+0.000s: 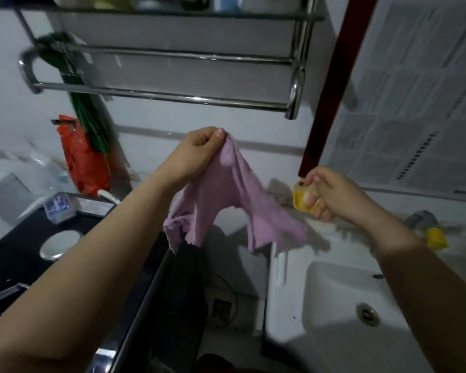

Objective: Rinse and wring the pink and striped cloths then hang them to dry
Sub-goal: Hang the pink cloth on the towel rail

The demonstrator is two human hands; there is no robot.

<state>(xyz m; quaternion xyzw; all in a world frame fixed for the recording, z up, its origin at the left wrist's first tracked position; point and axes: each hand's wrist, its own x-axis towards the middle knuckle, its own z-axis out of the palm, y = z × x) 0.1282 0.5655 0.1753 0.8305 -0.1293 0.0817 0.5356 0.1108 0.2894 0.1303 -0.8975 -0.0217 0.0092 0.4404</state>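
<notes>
The fingers (216, 133) of the left hand (199, 152) are curled tight with the thumb pressed down, pinching one bunched corner of the pink cloth (234, 195). The cloth hangs from that pinch in the air, below the chrome towel rail (162, 96) and above the gap between the dark desk (24, 238) and the white sink (334, 292). It is a pale lilac-pink, limp and rumpled, spreading downward into two drooping lobes with a notch between them; its lower edges look frayed and uneven.

The right hand (331, 192) hovers apart from the cloth, near its right lobe, with fingers loosely bent and nothing gripped that I can make out. Just behind those fingers, on the sink's back ledge, stands a small yellow container (304, 197), partly hidden by them.

Further out, an orange bag (84, 162) leans against the wall to the left, green fabric (89, 114) dangles from the rail's left end, and a yellow-tipped object (436, 236) lies on the ledge at far right.
</notes>
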